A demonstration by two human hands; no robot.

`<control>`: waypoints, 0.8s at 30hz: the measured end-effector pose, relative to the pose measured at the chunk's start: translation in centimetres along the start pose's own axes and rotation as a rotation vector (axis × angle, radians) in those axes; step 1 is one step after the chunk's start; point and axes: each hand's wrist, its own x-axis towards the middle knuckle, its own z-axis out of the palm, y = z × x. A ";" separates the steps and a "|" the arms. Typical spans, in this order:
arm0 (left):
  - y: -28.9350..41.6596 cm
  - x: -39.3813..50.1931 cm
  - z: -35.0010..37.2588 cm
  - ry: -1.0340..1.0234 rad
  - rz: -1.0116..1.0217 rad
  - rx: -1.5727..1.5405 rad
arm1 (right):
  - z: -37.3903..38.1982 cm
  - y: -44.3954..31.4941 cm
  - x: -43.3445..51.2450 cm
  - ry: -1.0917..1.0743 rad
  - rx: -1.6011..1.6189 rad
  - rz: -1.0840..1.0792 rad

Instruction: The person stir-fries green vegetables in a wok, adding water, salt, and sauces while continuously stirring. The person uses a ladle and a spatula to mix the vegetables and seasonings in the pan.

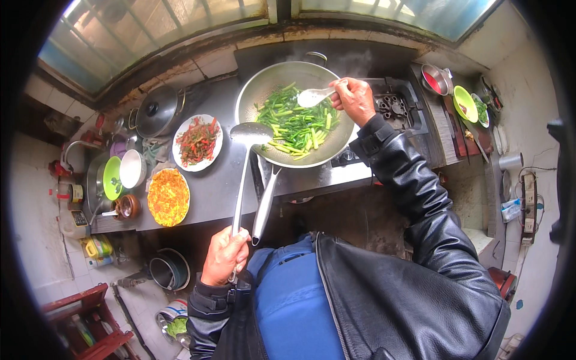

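My left hand [226, 256] grips the handle of a long metal ladle [252, 133], whose bowl hangs at the near left rim of a large wok [252, 96]. Chopped green stalks and leaves [306, 128] lie in the wok, with a little steam behind it. Over the greens, my right hand [354, 100] pinches a small whitish spoon [312, 96] by its handle. What the spoon's bowl holds is hard to make out. The wok's long metal handle [266, 204] points towards me, apart from my left hand.
Left on the counter stand a plate of shredded red and green food [197, 143], a plate of yellow-orange food [168, 197], a lidded pot [156, 111] and a white bowl [132, 168]. At right are a bare gas burner [393, 107], a knife [477, 141] and a green bowl [465, 104].
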 end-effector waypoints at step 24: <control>-1.6 6.8 0.5 -0.194 -0.101 0.122 | -2.4 -0.5 -1.8 0.069 0.066 0.009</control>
